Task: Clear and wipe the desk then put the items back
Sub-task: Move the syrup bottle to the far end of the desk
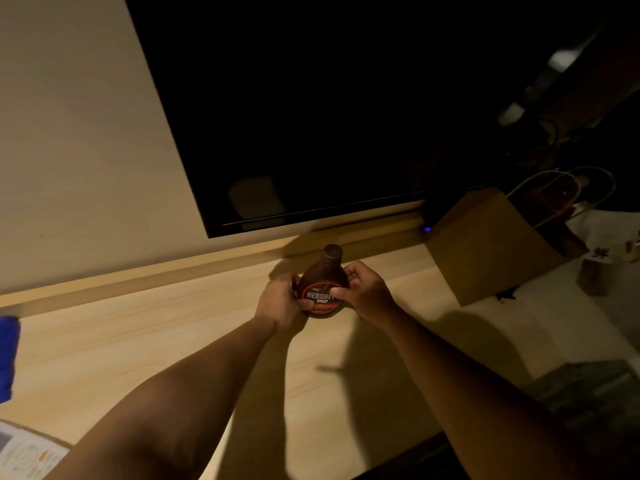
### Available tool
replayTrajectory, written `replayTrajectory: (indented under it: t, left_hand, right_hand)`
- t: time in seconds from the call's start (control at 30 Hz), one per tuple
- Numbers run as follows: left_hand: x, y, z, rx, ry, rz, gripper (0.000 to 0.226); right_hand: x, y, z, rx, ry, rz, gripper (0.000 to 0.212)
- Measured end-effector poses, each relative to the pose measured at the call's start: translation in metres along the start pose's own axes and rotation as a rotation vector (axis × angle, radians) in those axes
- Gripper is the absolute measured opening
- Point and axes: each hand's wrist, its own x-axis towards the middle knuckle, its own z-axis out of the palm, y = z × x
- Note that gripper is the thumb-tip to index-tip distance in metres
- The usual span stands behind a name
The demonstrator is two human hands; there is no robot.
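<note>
A brown chocolate syrup bottle (325,275) with a red-ringed label stands upright on the light wooden desk (138,341), near the back ledge below a dark screen. My left hand (280,301) grips its left side and my right hand (363,292) grips its right side, thumb across the label. A blue cloth (8,355) lies at the desk's far left edge, partly cut off by the frame.
A large black screen (329,109) hangs on the wall behind the bottle. A brown paper bag (491,244) with string handles lies on its side at the right. White packaging (609,237) sits beyond it. A patterned item (24,455) shows at bottom left.
</note>
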Motion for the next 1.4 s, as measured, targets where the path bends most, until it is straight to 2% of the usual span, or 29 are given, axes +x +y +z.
replayTrajectory:
  t: [0.13,0.33,0.63,0.73,0.8,0.87,1.0,1.07,1.23,1.4]
  left_hand:
    - [0.014,0.004,0.004,-0.013,0.025,0.028,0.046]
    - [0.028,0.009,0.009,-0.020,0.035,0.012,0.042]
    - [0.024,0.012,0.015,-0.010,0.054,-0.003,0.041]
    - [0.018,0.014,0.014,-0.040,0.048,-0.031,0.048]
    - [0.013,0.014,0.010,-0.049,0.040,-0.031,0.061]
    - [0.003,0.012,0.002,-0.023,0.042,-0.007,0.070]
    - [-0.025,-0.001,-0.022,0.042,0.042,0.003,0.077]
    - [-0.043,-0.011,-0.036,0.089,0.047,-0.010,0.078]
    - [-0.098,-0.048,-0.069,0.271,0.121,0.005,0.083]
    - [-0.163,-0.097,-0.091,0.472,0.165,0.028,0.094]
  right_hand:
    - [0.008,0.003,-0.003,-0.024,0.041,0.003,0.032]
    - [0.012,0.002,-0.013,-0.018,0.007,0.050,0.040]
    - [0.010,0.009,-0.019,-0.045,-0.009,0.003,0.040]
    - [0.007,0.012,-0.019,-0.015,0.006,-0.001,0.045]
    - [0.002,0.016,-0.019,0.009,0.007,0.011,0.052]
    - [-0.003,0.017,-0.017,0.012,0.009,0.061,0.060]
    - [-0.021,0.015,-0.002,-0.045,0.005,0.165,0.056]
    - [-0.032,0.013,0.010,-0.104,-0.025,0.200,0.065]
    - [-0.056,-0.002,0.052,-0.179,-0.155,0.227,0.088]
    - [-0.079,-0.030,0.102,-0.303,-0.219,0.159,0.088]
